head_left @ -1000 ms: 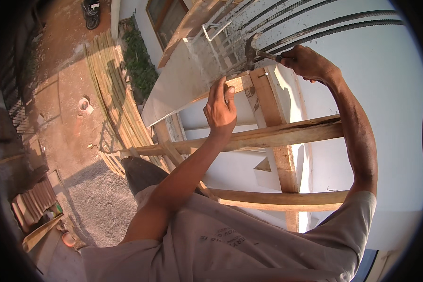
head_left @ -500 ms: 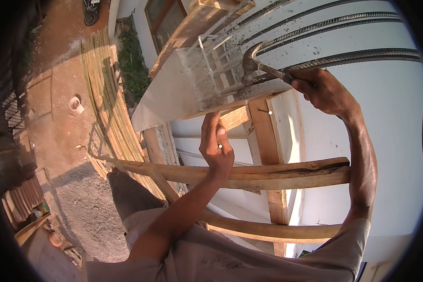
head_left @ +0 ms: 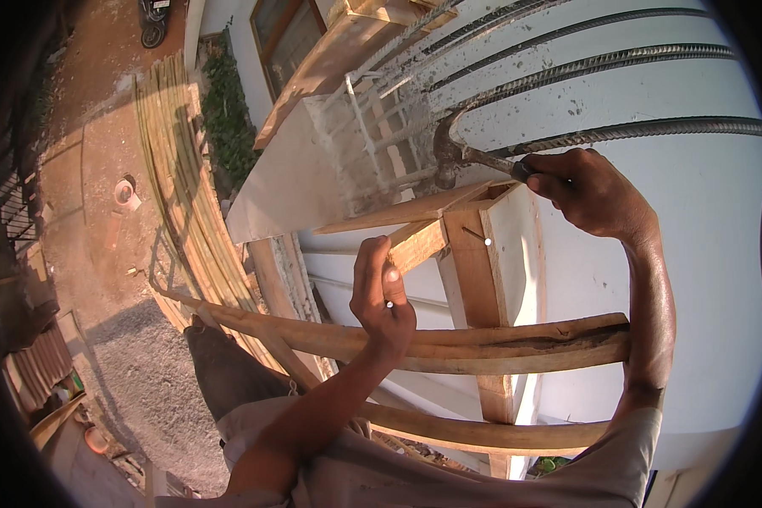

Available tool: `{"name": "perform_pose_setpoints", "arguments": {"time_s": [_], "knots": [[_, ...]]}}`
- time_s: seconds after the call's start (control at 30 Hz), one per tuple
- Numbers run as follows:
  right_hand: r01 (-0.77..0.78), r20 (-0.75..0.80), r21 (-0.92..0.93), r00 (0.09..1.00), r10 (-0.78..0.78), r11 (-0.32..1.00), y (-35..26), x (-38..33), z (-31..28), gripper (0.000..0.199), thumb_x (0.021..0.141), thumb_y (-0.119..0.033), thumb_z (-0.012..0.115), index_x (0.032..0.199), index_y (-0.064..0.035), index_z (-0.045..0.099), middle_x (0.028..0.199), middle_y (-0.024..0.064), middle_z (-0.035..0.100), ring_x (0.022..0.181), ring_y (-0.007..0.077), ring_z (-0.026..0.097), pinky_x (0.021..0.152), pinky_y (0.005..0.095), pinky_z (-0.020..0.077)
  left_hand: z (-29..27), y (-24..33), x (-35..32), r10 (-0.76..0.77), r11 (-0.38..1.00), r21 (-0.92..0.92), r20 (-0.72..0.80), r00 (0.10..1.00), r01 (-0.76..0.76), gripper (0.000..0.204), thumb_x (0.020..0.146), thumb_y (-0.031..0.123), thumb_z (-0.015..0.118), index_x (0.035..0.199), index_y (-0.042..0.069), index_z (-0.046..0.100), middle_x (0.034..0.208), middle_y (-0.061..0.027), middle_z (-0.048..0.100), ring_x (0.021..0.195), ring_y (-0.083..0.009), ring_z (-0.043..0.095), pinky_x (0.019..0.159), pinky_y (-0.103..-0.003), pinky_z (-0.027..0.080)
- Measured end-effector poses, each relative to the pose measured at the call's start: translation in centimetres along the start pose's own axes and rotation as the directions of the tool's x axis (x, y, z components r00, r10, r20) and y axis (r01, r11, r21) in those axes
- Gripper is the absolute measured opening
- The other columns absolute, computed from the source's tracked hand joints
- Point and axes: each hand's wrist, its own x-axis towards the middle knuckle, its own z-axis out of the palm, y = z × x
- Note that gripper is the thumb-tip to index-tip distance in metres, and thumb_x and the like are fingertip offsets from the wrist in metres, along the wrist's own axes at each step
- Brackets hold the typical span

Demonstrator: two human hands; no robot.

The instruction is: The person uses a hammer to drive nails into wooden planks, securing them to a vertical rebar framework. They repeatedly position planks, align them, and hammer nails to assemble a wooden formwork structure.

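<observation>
My right hand [head_left: 588, 190] is wrapped round the dark handle of a claw hammer [head_left: 449, 152], raised above the wooden form. Lower and to the left, my left hand [head_left: 383, 296] is closed on a short wooden block [head_left: 419, 245], whose far end meets or nearly meets the upright timber. A nail [head_left: 389, 304] shows its pale round head between the fingers of that hand. Another nail [head_left: 488, 242] sticks partly out of the upright timber post [head_left: 474, 271], just right of the block. A thin board [head_left: 406, 209] runs along the top behind the block.
Ribbed steel bars [head_left: 643, 129] stretch from the column cage across the white wall [head_left: 694, 220]. Two wooden rails [head_left: 483, 347] cross in front of me. Down on the left, long poles [head_left: 173, 161] lie beside gravel [head_left: 144, 364], with a bucket [head_left: 125, 193] farther off.
The view has tilted, so the frame and bars sit lower in the picture. My left hand and the block have dropped slightly against the post. The hammer stays raised in my right hand.
</observation>
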Motion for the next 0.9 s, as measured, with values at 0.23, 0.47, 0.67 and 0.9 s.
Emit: {"name": "perform_pose_setpoints", "arguments": {"time_s": [0.23,0.47,0.67,0.9], "knots": [[0.007,0.046,-0.031,0.999,-0.006,1.0,-0.2,0.2,-0.1,0.023,0.099,-0.022,0.058,0.111,-0.006,0.07,0.059,0.0111,0.055,0.053,0.0188,0.049,0.061,0.0402,0.0439,-0.1,-0.1,0.1,0.014,1.0,-0.002,0.018,1.0,-0.014,0.042,0.106,0.027,0.041,0.123,-0.007,0.059,0.12,-0.0217,0.061,0.107,-0.031,0.061,0.094,-0.039,0.046],[-0.125,0.179,-0.049,0.975,0.132,0.991,-1.0,0.2,-0.6,0.024,0.099,-0.025,0.054,0.101,-0.0063,0.068,0.079,0.018,0.066,0.08,0.034,0.066,0.077,0.0457,0.0507,-0.4,-0.4,0.0,0.062,0.998,0.005,0.041,0.997,-0.062,0.034,0.106,0.018,0.043,0.125,-0.006,0.057,0.123,-0.0259,0.059,0.108,-0.0379,0.062,0.091,-0.041,0.05],[-0.107,0.02,0.013,0.994,0.107,0.994,-1.4,0.3,-1.0,0.021,0.098,-0.024,0.055,0.102,-0.0077,0.068,0.077,0.0169,0.066,0.078,0.0336,0.066,0.075,0.0448,0.0507,-0.1,-0.3,0.0,0.016,1.0,-0.019,0.019,1.0,-0.016,0.046,0.107,0.031,0.041,0.122,-0.009,0.058,0.12,-0.0221,0.061,0.106,-0.032,0.061,0.093,-0.041,0.046],[-0.084,0.157,-0.047,0.983,0.09,0.995,-0.8,0.5,-1.1,0.022,0.098,-0.023,0.056,0.098,-0.0048,0.068,0.073,0.0171,0.065,0.071,0.0323,0.065,0.073,0.0457,0.0501,-0.7,-0.1,0.2,0.062,0.998,-0.005,0.08,0.995,-0.062,0.033,0.105,0.016,0.044,0.128,-0.005,0.055,0.125,-0.0266,0.058,0.109,-0.0382,0.062,0.093,-0.041,0.05]]}}
